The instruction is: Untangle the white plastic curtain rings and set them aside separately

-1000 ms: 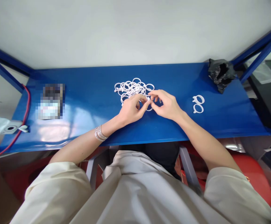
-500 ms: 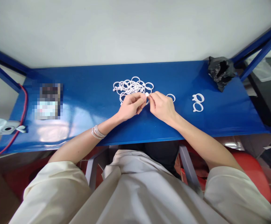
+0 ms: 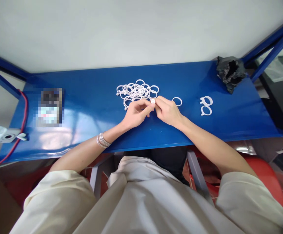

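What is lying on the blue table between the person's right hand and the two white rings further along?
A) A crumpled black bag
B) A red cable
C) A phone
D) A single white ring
D: a single white ring lies on its own on the blue table, just past the right hand and short of the two white rings.

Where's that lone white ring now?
In head view, the lone white plastic ring lies on the blue shelf, right of the right hand, left of two paired rings.
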Motion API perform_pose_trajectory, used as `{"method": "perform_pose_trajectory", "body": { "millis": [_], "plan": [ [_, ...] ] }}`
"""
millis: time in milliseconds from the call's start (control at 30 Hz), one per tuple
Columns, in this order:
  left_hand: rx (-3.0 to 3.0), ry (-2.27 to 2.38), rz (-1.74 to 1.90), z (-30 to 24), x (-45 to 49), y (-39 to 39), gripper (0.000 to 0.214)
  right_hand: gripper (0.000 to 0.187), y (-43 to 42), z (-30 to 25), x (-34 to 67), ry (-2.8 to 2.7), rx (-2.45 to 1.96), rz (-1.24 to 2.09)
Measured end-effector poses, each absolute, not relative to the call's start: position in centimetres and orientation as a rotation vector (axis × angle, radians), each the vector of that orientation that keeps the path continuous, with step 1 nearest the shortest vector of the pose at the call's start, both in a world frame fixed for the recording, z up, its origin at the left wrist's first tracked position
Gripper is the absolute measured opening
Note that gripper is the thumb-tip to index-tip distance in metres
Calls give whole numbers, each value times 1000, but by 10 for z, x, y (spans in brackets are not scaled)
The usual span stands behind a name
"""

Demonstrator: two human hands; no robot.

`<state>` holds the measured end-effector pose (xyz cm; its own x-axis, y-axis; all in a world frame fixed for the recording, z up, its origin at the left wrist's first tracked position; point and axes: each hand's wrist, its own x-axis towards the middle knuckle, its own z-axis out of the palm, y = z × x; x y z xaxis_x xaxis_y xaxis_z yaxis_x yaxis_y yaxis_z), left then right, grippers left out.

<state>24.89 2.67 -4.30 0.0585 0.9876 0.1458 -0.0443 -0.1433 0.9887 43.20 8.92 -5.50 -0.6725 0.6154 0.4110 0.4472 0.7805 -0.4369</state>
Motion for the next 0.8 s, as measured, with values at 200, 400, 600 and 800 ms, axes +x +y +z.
{"method": "perform_pose_trajectory", "body": {
  "millis": [200, 400, 600, 800],
  "plan": [
    [1151, 1085, 1343, -54, 257, 25, 52, 42, 83, -54, 430, -2378, -803, 322],
    [1166, 1043, 1239, -46, 253, 28, 44, 44, 80, -49, 429, -2391, -831, 257],
    [1279, 1115, 1203, -49, 247, 31, 48, 37, 89, -50, 432, -2423, -774, 499],
    [1264, 1126, 1296, -50, 242, 34, 52, 38, 114, -35, 450, -2259, -873, 777]
  ]
}}
